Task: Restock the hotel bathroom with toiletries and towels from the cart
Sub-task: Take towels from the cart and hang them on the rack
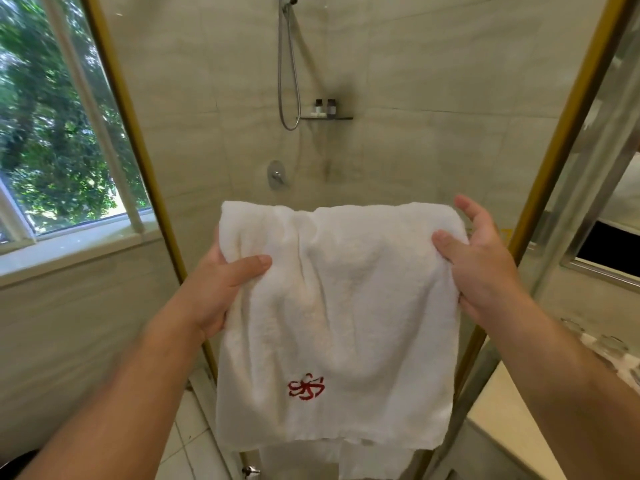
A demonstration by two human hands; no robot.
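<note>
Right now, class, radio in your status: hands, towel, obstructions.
Left hand grips white towel, left edge; right hand pinches right edge. Towel hangs folded over at top. Nothing in front.

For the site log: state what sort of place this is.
Probably a hotel bathroom, at the shower: a shower hose hangs on the tiled wall, two small toiletry bottles stand on a shelf, and a white towel bears a red emblem.

A shower hose hangs above a round valve, a window stands left, and perhaps a mirror right.
</note>
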